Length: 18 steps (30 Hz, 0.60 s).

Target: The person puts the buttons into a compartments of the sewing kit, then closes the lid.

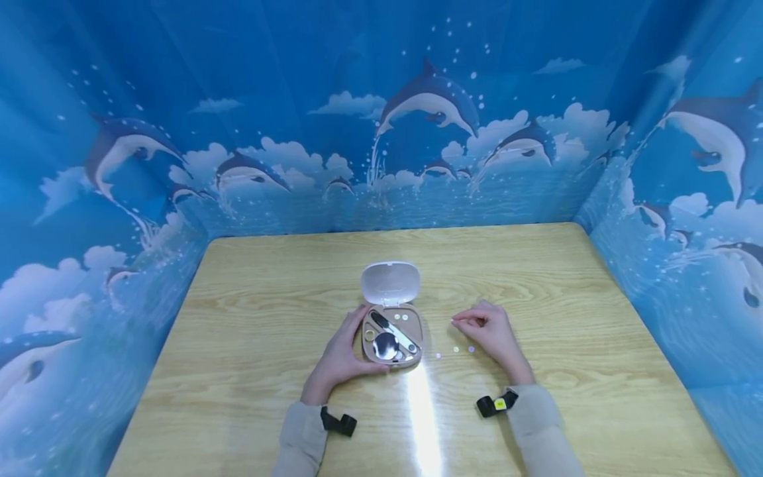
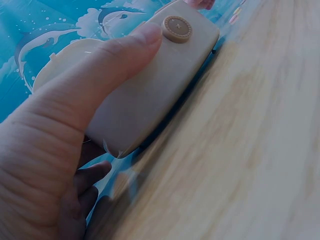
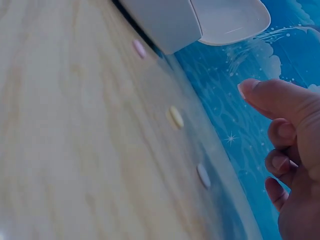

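A beige sewing-kit box (image 1: 390,336) sits on the table, its clear lid (image 1: 390,283) standing open at the back. Inside are a long black-and-silver tool (image 1: 395,331), a shiny round disc (image 1: 385,346), a yellowish ring (image 1: 370,336) and two small pale buttons (image 1: 401,317). My left hand (image 1: 344,354) grips the box from the left, thumb beside the round button-shaped catch (image 2: 177,29) on its front. To the right of the box, my right hand (image 1: 490,330) pinches a tiny pale piece, apparently a button, between thumb and forefinger; the fingers mostly hide it.
Between the box and my right hand lie a pinkish button (image 3: 139,49), a yellow button (image 3: 176,117) and a lilac button (image 3: 203,175) on the wooden table (image 1: 268,285). A blue dolphin-print curtain (image 1: 286,99) hangs around the back and sides.
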Each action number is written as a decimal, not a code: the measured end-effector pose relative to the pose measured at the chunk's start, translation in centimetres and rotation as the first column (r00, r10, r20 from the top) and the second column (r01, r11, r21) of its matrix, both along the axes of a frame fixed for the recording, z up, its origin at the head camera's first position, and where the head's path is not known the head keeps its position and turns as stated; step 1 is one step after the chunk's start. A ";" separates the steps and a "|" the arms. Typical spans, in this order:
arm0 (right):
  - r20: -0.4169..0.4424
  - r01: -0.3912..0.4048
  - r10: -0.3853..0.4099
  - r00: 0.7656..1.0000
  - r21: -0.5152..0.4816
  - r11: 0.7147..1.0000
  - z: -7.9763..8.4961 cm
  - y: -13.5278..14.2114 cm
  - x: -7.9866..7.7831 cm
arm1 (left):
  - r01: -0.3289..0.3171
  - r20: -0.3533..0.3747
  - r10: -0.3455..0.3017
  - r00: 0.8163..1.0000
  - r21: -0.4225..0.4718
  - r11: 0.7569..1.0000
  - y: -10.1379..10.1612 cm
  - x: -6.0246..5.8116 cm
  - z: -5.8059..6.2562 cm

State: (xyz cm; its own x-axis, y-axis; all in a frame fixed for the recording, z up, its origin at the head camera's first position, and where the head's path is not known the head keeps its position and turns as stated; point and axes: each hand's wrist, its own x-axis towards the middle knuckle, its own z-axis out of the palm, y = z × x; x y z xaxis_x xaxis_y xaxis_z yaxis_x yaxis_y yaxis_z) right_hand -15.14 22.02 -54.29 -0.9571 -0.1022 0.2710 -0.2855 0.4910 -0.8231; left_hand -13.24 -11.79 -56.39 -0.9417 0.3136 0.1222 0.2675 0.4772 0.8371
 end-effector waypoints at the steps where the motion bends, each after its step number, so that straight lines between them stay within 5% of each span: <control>1: 0.000 0.000 0.000 1.000 -0.002 1.000 0.1 -0.2 -0.1 | -0.001 0.000 0.001 1.000 -0.003 1.000 0.0 0.0 0.0; 18: 0.038 -0.018 0.021 0.999 -0.062 0.998 1.9 -3.3 -1.5 | 0.001 0.004 -0.001 1.000 0.001 1.000 0.0 0.1 0.2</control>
